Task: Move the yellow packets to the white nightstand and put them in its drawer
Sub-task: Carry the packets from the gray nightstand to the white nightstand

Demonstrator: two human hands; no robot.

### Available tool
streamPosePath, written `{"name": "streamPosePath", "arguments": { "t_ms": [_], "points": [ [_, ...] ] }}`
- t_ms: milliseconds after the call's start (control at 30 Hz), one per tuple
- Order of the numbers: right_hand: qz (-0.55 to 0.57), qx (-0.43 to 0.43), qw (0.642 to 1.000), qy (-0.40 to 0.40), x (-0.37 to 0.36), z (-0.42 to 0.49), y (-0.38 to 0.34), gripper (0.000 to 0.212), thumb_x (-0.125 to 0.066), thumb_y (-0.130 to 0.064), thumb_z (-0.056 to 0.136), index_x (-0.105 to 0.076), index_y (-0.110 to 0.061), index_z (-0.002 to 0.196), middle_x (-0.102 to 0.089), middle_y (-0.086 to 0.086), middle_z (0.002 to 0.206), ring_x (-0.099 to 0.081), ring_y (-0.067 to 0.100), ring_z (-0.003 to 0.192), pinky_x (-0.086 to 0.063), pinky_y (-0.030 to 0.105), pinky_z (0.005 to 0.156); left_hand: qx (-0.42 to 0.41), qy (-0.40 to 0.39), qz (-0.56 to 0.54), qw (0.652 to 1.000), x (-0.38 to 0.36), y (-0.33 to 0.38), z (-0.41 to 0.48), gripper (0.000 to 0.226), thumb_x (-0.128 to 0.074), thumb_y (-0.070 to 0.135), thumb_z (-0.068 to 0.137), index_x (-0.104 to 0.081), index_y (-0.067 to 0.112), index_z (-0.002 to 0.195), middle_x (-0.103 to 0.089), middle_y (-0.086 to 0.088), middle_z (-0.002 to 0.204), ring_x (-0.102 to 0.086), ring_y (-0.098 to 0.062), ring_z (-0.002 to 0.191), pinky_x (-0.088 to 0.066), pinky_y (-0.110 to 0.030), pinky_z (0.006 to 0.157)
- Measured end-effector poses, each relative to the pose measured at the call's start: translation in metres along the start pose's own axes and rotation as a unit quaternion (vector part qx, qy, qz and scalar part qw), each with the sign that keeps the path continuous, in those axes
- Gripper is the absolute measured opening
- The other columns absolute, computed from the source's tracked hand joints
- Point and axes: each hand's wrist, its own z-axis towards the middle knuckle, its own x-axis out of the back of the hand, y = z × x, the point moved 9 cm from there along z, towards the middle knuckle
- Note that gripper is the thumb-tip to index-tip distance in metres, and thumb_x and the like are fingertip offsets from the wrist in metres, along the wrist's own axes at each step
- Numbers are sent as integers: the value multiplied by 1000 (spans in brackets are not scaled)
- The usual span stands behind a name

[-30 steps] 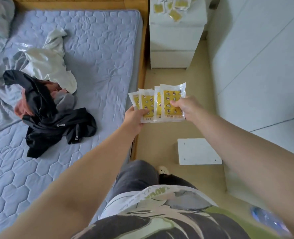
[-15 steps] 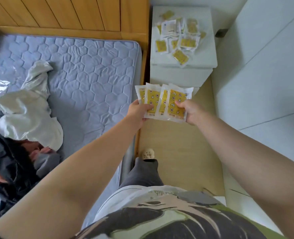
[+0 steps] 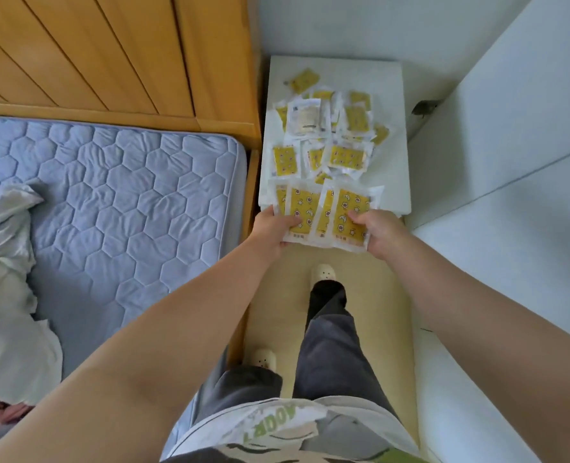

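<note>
I hold a fan of several yellow packets (image 3: 323, 212) with star prints, in clear wrappers. My left hand (image 3: 273, 230) grips its left side and my right hand (image 3: 382, 233) pinches its right side. The far ends of the packets reach over the front edge of the white nightstand (image 3: 390, 135). On the nightstand's top lies a loose pile of several more yellow packets (image 3: 327, 135), one turned to show its white back. The nightstand's drawer is hidden below its top.
A bed with a blue quilted mattress (image 3: 116, 202) and a wooden headboard (image 3: 116, 51) is to the left. White cabinet fronts (image 3: 510, 162) stand to the right. White crumpled cloth (image 3: 6, 262) lies on the bed. My legs stand on the narrow wooden floor strip (image 3: 370, 295).
I have walked closer to the nightstand. The fan of packets moved forward with both hands, from over the floor to the nightstand's front edge.
</note>
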Motion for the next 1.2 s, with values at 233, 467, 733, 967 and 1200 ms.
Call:
{"name": "streamPosePath", "arguments": {
  "t_ms": [233,467,733,967,1200],
  "points": [
    [-87,-39,995,9,19,129,-90,34,-73,-9,81,-62,-3,113,-68,10,107,-65,28,101,-51,46,94,22,103,31,994,-52,54,110,43,-70,3,80,-59,14,120,-65,-10,118,-66,-28,100,-56,-46,86],
    [-221,14,974,50,25,215,-162,32,-73,-16,82,-63,-5,110,-67,10,103,-65,27,95,-53,39,87,38,157,93,982,-80,92,184,44,-67,5,83,-56,9,125,-63,-4,97,-62,-23,88,-56,-37,81],
    [-537,176,822,68,-14,273,-204,77,-67,-36,86,-27,-4,143,-38,17,142,-37,33,131,-33,40,104,-90,104,427,894,-108,111,232,85,-61,16,91,-5,34,152,0,-2,160,-13,-27,146,-31,-40,110],
    [-603,184,776,10,-26,269,-184,76,-58,-37,91,-17,-9,148,-17,14,154,-17,34,142,-23,43,113,-39,24,485,873,-114,92,233,70,-52,19,94,-15,35,152,20,0,159,9,-26,148,-21,-41,115],
    [-605,202,770,8,-28,241,-192,69,-53,-34,94,-18,-8,148,-13,14,157,-12,35,143,-19,44,115,-76,35,480,873,-113,117,209,68,-54,32,95,-17,27,152,5,-2,161,-4,-25,148,-21,-42,115]
  ]
}}
